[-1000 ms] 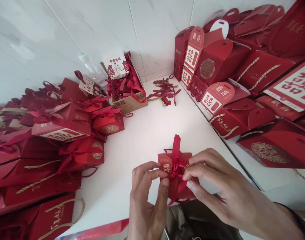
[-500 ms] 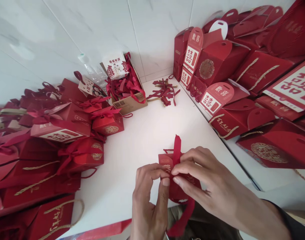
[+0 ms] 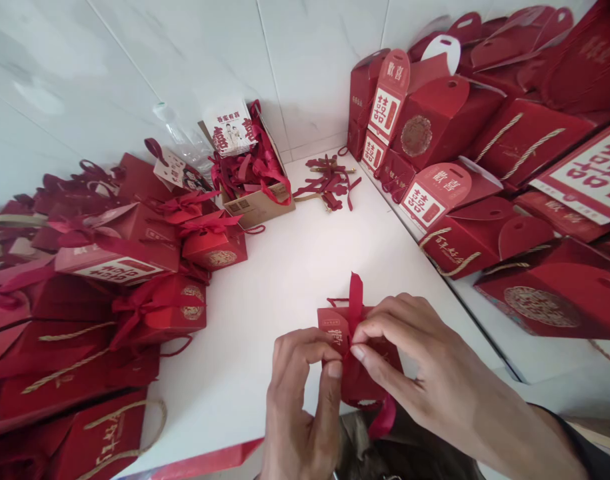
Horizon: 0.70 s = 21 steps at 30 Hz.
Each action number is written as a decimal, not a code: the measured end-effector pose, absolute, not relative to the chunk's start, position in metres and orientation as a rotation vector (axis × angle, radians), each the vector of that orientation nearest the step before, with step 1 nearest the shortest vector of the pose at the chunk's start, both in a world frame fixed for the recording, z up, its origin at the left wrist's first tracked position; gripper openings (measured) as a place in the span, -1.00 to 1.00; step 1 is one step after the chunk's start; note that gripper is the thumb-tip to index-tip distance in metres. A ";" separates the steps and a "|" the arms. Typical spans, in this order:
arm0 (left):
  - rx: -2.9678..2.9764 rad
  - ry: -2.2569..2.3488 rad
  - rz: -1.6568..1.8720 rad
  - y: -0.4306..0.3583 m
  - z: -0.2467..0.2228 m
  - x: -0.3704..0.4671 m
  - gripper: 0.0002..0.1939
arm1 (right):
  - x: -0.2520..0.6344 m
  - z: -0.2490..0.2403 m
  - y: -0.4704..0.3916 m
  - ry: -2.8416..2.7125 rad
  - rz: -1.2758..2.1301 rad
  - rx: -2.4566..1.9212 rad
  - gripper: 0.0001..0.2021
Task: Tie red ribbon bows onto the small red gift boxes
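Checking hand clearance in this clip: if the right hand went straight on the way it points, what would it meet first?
Past the red ribbon at its fingertips, the right hand would probably meet the left hand first, near the red box; depth is unclear.

A small red gift box [image 3: 367, 387] sits shut at the near edge of the white desk [image 3: 265, 300], its flat top facing up and marked with pale lettering toward the left side. A thin dark red cord [image 3: 337, 302] pokes out past its far left corner. A glossy red ribbon [image 3: 355, 298] crosses the top; one end sticks out beyond the far side, another hangs down past the near side. The middle is partly covered, so whether it is knotted there is hard to tell.
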State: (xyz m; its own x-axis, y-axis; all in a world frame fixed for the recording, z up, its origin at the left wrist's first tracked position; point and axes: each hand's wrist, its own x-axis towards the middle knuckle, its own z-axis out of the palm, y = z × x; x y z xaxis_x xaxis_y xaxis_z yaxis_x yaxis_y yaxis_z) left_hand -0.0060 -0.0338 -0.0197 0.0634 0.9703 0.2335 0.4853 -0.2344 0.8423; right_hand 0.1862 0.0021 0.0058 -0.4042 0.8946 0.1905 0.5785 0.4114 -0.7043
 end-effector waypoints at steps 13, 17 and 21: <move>1.619 1.599 1.127 -0.041 -0.019 0.007 -0.89 | 0.199 0.000 0.010 -2.048 0.778 -1.357 -0.91; 1.515 1.645 1.178 -0.041 -0.019 0.010 -0.89 | 0.203 0.000 0.008 -1.989 0.789 -1.394 -0.88; 1.419 1.656 1.163 -0.042 -0.019 0.010 -0.91 | 0.209 -0.005 0.006 -1.959 0.865 -1.430 -0.86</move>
